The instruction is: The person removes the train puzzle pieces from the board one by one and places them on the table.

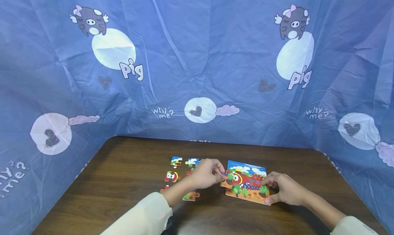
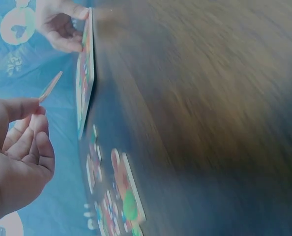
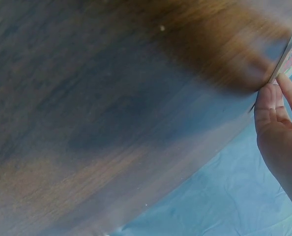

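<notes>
A jigsaw piece with an orange lower part is pinched between the thumb and fingers of my left hand. In the left wrist view this piece shows nearly edge-on, raised off the table. It overlaps the left side of a picture board printed with a red train, trees and clouds. At the board's right edge, my right hand grips it, thumb near the lower corner and fingers higher up. The right wrist view catches only a corner of the board beside the right hand.
Several loose jigsaw pieces lie left of the board, among them a face piece, a sky piece and a green-and-orange piece. My left forearm partly covers them. A blue printed cloth hangs around the brown wooden table.
</notes>
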Motion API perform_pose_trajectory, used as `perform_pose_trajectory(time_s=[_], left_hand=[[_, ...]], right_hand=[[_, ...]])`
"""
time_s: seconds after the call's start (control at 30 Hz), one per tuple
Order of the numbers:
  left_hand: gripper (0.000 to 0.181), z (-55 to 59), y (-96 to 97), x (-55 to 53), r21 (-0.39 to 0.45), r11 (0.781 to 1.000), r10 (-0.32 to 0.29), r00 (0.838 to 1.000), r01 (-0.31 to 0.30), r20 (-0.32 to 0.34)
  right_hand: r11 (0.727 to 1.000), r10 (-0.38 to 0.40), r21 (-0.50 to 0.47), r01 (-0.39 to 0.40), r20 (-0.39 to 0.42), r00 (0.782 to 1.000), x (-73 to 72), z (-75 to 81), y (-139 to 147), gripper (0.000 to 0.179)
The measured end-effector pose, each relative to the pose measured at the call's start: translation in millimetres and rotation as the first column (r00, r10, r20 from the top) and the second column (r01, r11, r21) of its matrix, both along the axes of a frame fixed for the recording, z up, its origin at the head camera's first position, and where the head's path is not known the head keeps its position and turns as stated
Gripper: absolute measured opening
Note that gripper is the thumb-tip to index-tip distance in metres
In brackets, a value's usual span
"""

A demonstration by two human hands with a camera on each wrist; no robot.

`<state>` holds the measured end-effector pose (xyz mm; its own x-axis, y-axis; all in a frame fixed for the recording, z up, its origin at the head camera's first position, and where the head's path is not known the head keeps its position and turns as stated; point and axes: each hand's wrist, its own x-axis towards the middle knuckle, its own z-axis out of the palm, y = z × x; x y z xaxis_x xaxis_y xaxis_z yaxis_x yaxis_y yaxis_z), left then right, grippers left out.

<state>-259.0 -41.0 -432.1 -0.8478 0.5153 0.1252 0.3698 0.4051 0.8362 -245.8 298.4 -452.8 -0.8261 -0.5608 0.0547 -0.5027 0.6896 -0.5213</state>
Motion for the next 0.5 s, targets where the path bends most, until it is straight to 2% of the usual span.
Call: perform_pose_trajectory(time_s=[0.23,0.5], left_hand=[[0.010,-0.7,-20.4,7.9,-0.056,0.998,-0.002,0.999,0.000,-0.036],[0.012,-14.0,-36.7,17.8,-0.068,0.997,-0.040,0.999,0.038,-0.034]], right_hand=[[1.000,-0.002,-0.003,0.002,-0.001,1.000,-0.2,-0.3,0.7,0.061],[1.000,-0.005,-0.002,0.005,0.011,1.000,0.0,-0.5,0.6,0.061]])
